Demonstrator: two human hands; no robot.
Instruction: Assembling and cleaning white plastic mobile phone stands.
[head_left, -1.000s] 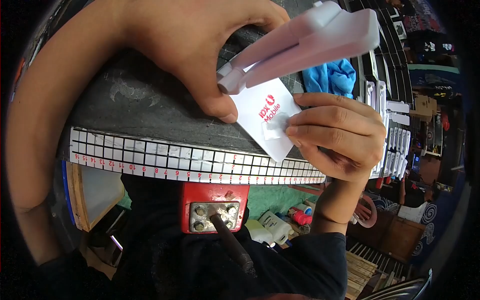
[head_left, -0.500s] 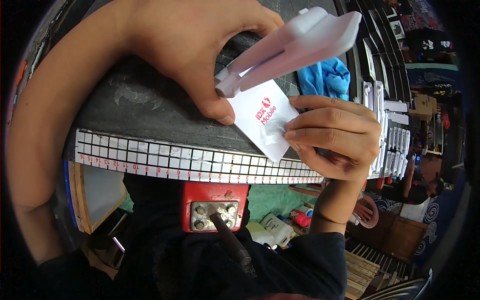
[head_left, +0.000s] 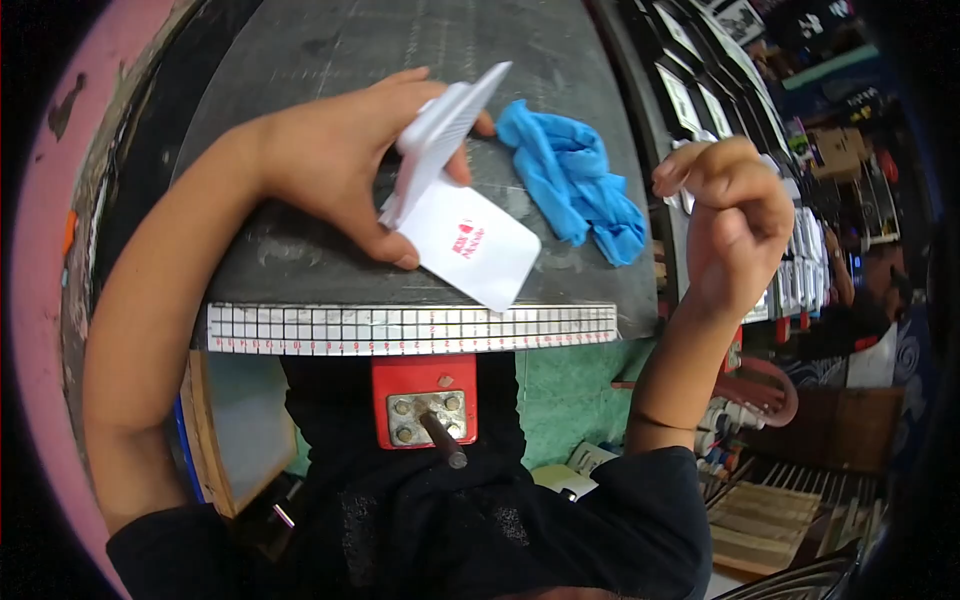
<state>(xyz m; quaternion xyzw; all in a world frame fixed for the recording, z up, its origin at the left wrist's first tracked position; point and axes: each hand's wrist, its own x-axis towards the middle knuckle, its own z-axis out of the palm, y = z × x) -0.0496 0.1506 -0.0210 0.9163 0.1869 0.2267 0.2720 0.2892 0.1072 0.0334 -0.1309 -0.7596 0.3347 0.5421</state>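
Note:
My left hand [head_left: 335,160] grips a white plastic folding phone stand [head_left: 495,250] at its hinge, thumb at the near side and fingers behind the raised part. The stand's flat panel carries a small red print and lies toward the table's near edge. My right hand [head_left: 735,215] is raised off to the right, apart from the stand. Its fingers are curled in toward the palm; whatever may be between them is hidden. A crumpled blue cloth [head_left: 580,185] rests on the dark tabletop [head_left: 300,270] just right of the stand.
A white ruler strip with a black grid [head_left: 410,330] runs along the table's front edge. Below it sticks out a red block with a bolted metal plate [head_left: 425,400] and a rod. More white plastic stands [head_left: 800,270] line the right side, beyond my right hand.
My right hand has left the printed panel and moved right; the clear film piece is gone from the panel. My left hand and the stand appear lower and farther left, with the view shifted back.

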